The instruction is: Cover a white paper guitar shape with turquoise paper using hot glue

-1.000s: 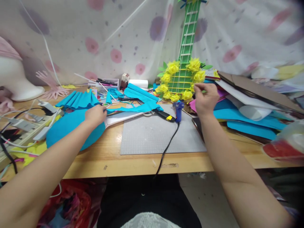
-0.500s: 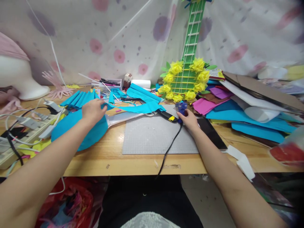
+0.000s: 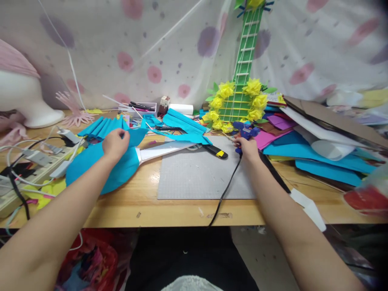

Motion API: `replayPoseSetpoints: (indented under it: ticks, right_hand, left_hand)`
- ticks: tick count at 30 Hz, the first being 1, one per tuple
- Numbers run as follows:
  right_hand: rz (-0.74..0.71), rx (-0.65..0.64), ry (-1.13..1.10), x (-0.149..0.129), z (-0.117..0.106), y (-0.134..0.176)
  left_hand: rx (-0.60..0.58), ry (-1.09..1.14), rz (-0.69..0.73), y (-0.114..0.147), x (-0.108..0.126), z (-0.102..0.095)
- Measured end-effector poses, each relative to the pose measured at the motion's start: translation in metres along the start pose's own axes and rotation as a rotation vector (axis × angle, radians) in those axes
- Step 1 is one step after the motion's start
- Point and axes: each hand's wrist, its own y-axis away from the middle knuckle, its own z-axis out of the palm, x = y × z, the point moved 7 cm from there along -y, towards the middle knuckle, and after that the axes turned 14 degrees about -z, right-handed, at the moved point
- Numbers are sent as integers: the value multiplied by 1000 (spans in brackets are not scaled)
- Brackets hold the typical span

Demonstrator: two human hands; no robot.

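My left hand (image 3: 115, 144) is closed over the left end of a strip of blue crepe paper (image 3: 138, 136), which trails off to its right. Beneath it lies a rounded flat form (image 3: 100, 178) covered in blue paper, with a long white neck (image 3: 165, 151) pointing right. My right hand (image 3: 249, 148) is wrapped round a dark blue glue gun (image 3: 246, 130); a black cord (image 3: 226, 186) runs from it over the table edge. A black-and-yellow utility knife (image 3: 216, 151) lies on the grey cutting mat (image 3: 197, 178), left of my right hand.
A green paper guitar (image 3: 239, 99) with yellow flowers leans at the back. Coloured paper sheets (image 3: 318, 149) are piled at right. Pleated blue paper (image 3: 104, 128) lies behind my left hand. A power strip (image 3: 39, 169) with cables sits at left, near a white mannequin head (image 3: 21, 97).
My right hand has moved slightly right and away from me with the glue gun, which has turned. My left hand has shifted slightly left, and the paper's near end now stands up beside it.
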Motion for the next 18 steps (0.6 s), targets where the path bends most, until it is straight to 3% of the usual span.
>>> replayPoseSetpoints:
  ticks: [3,6,8,10,13,16,18]
  right_hand:
    - [-23,-174,-119,-30,22,13]
    - [-22,-547,-140,-62,62,45]
    - [-20,-798,-56,-75,90,72]
    - [-10,-939,7,-81,114,93]
    - [-8,-1024,5,-79,146,111]
    - [-17,-1023,-4,-72,169,116]
    - [-27,-986,-1,-71,175,115]
  left_hand:
    - [19,115,-156,-15,-20,2]
    - [27,211,-274,-20,-38,9]
    - [34,241,-258,-18,-41,13]
    - [35,240,-179,-15,-39,15]
    - [-37,257,-71,-14,-34,16]
    - [-134,328,-42,-19,-34,12]
    - [-113,283,1,-24,-33,4]
